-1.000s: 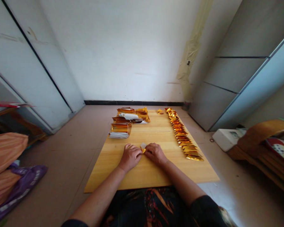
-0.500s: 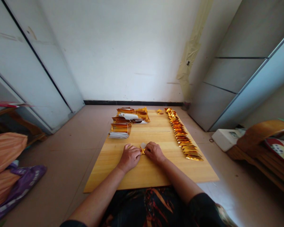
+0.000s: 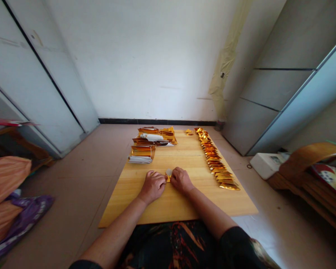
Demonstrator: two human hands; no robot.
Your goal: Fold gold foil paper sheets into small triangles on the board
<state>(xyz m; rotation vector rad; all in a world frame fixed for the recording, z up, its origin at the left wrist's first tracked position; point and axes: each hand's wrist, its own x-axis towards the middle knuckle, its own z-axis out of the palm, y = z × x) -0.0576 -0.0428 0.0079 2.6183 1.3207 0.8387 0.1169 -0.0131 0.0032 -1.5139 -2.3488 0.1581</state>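
Between my two hands, near the middle of the wooden board [image 3: 182,201], lies a small piece of gold foil paper [image 3: 168,178] with a pale grey-white underside showing at its top. My left hand [image 3: 154,185] has its fingers curled and pressed on the paper's left side. My right hand [image 3: 181,181] is closed on its right side, knuckles up. The fingers cover much of the paper, so its exact folds are hidden. Along the board's right side runs a row of folded gold foil paper pieces [image 3: 214,158], overlapping one another.
Stacks of gold foil sheets with white backs [image 3: 141,154] lie at the board's far left. A small gold piece [image 3: 189,132] sits at the back edge. A grey cabinet [image 3: 271,82] and a wooden chair [image 3: 305,175] stand right; orange and purple bags [image 3: 25,213] lie left.
The pale part of the paper between my hands looks lower and rounder now. My hands have barely moved.
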